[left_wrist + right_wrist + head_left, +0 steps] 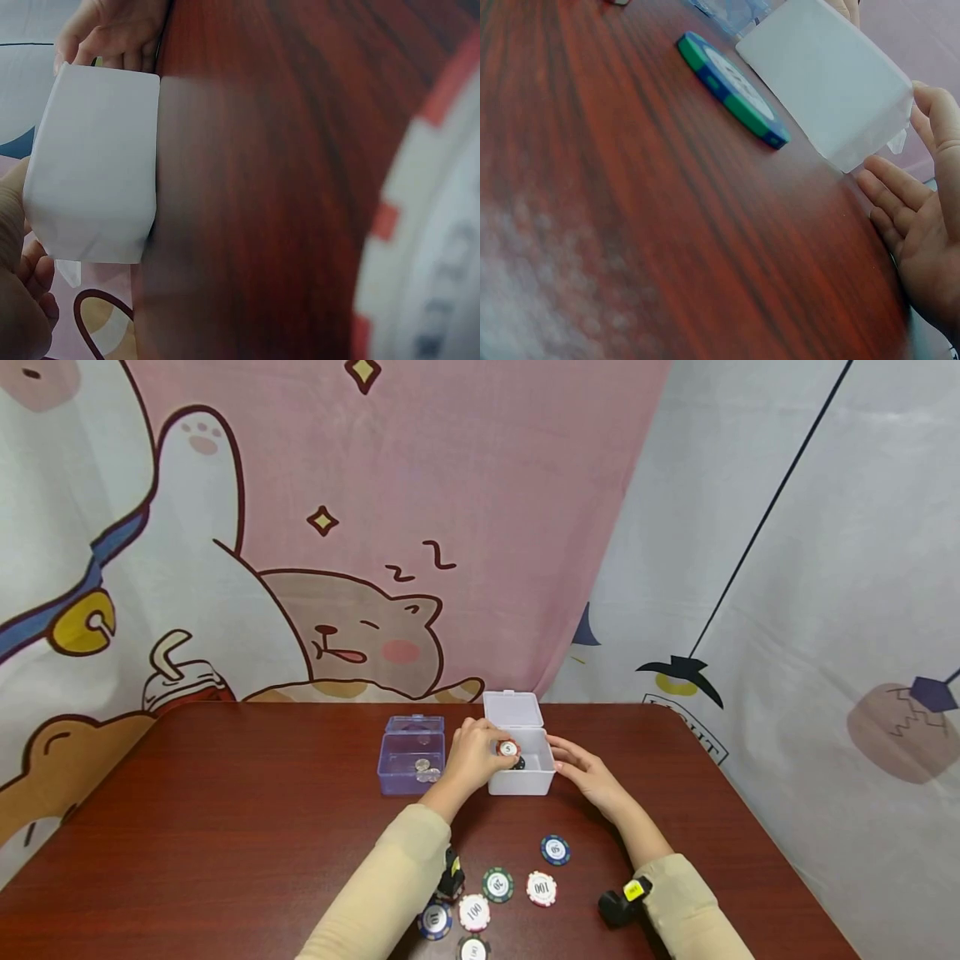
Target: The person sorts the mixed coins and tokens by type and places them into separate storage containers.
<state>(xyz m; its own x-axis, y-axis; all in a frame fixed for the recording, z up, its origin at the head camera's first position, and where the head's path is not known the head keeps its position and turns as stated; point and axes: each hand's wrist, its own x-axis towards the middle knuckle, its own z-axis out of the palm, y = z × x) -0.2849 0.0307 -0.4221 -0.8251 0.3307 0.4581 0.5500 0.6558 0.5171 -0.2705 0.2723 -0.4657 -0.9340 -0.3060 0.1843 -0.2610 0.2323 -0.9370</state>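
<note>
A white lidded box (520, 783) stands on the table with its lid (513, 709) raised at the back. My left hand (472, 756) pinches a red-edged poker chip (508, 748) marked 5, over the left part of the box opening. Just below it a dark chip (519, 763) shows inside the box. On the box's right side rests my right hand (588, 774), its fingers extended and thumb at the rim. In the right wrist view that hand (930, 217) touches the box wall (829, 79).
Left of the white box stands an opened purple clear box (405, 783) with several coins (423, 770) in it. Nearer lie several chips: blue (555, 850), green (498, 885), red-and-white (542, 888), another red-and-white (474, 912), dark blue (435, 920) and a dark-edged one (473, 950).
</note>
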